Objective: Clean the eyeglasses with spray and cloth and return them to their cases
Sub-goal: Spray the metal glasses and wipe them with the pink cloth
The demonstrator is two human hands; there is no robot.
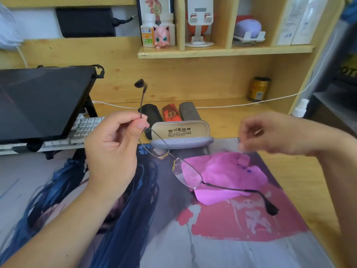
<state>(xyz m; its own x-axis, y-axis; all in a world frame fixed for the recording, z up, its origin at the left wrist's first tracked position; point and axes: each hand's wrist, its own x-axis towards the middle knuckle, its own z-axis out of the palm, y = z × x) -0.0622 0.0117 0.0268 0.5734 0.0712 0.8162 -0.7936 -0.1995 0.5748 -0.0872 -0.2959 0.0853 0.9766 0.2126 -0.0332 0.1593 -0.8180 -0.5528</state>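
The left hand (114, 149) pinches the glasses (173, 161) at one hinge, holding them in the air above the mat (212, 238), droplets on the lens. The right hand (270, 136) is blurred – fingers curled, whether it holds anything I cannot tell. The pink cloth (228, 176) lies just beneath, the open case (179, 132) behind. Best to take the cloth next and wipe both faces gently – bracing the rim, not the thin arm.

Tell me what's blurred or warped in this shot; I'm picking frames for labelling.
Head view: the right hand is smeared by motion blur, its fingers hard to make out; the left hand and the glasses it pinches are sharp, with droplets visible on one lens. Wide-angle distortion bends the shelf and desk edges. Lighting is soft and even, without harsh glare.
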